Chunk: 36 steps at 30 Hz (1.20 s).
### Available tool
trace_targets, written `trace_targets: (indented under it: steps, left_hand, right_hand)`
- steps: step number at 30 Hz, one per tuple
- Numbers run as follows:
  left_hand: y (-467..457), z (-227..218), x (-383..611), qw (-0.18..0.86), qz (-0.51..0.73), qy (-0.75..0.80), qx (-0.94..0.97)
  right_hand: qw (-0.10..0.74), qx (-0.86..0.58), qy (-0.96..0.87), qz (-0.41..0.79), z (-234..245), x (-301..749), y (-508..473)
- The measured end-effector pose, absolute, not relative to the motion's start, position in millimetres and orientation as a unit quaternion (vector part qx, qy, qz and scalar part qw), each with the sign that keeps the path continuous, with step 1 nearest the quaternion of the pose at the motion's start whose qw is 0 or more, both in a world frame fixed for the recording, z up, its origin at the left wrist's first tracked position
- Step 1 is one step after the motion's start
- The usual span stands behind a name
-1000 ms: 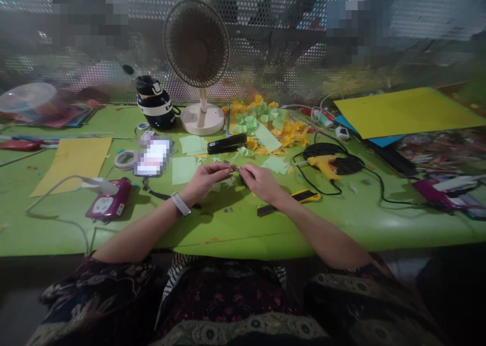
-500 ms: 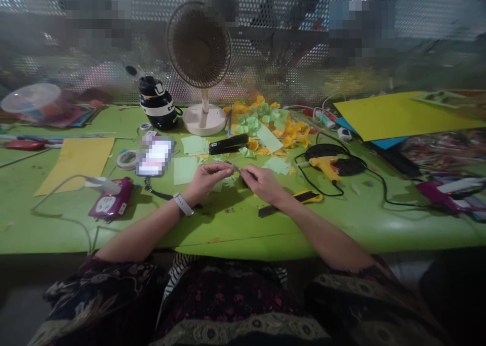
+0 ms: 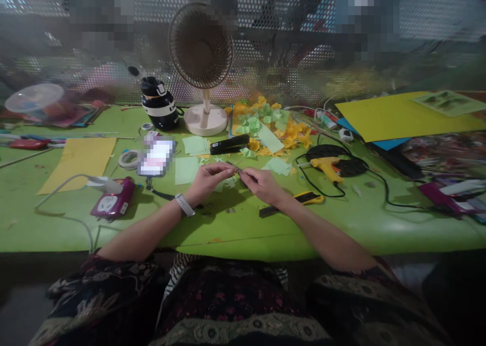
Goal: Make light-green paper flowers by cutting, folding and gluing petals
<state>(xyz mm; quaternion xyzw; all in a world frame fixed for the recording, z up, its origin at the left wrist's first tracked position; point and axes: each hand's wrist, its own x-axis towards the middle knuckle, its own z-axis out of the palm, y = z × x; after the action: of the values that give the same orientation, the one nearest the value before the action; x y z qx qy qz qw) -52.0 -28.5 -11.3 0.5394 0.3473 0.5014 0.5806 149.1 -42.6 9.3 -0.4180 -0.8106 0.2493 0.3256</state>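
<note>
My left hand (image 3: 212, 178), with a pale watch on its wrist, is closed in a pinch above the green table. What lies between its fingertips is too small to make out. My right hand (image 3: 262, 184) is closed around what looks like small dark-handled scissors (image 3: 239, 171), their thin blades pointing up and left toward the left fingertips. The two hands nearly meet. Just beyond them lie light green paper scraps (image 3: 277, 166) and a square green sheet (image 3: 187, 170). Beneath my right wrist is a yellow box cutter (image 3: 309, 198).
A black stapler (image 3: 230, 144) sits behind the hands, with green and orange paper pieces (image 3: 261, 121) beyond. A yellow glue gun (image 3: 327, 168) with its cord lies right. Left are a phone (image 3: 156, 158), tape roll (image 3: 129, 159) and purple power adapter (image 3: 113, 199). A fan (image 3: 205, 120) and bottle (image 3: 159, 105) stand behind.
The whole view has shifted very slightly to the right. Both hands keep nearly the same place and pinch; the dark tool in my right hand has tilted a little.
</note>
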Motion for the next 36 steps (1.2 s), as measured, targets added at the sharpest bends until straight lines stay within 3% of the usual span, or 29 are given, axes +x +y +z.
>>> trace_targets:
  steps: [12, 21, 36]
  left_hand:
    - [-29, -15, -51, 0.610, 0.505, 0.331, 0.513]
    - [-31, -9, -48, 0.587, 0.547, 0.342, 0.490]
    - [-30, -12, -48, 0.615, 0.530, 0.318, 0.490]
  right_hand:
    - [0.310, -0.424, -0.799, 0.293, 11, 149, -44]
    - [0.388, -0.406, -0.813, 0.152, 0, 145, -43]
    - [0.366, -0.398, -0.810, 0.227, 8, 148, -42]
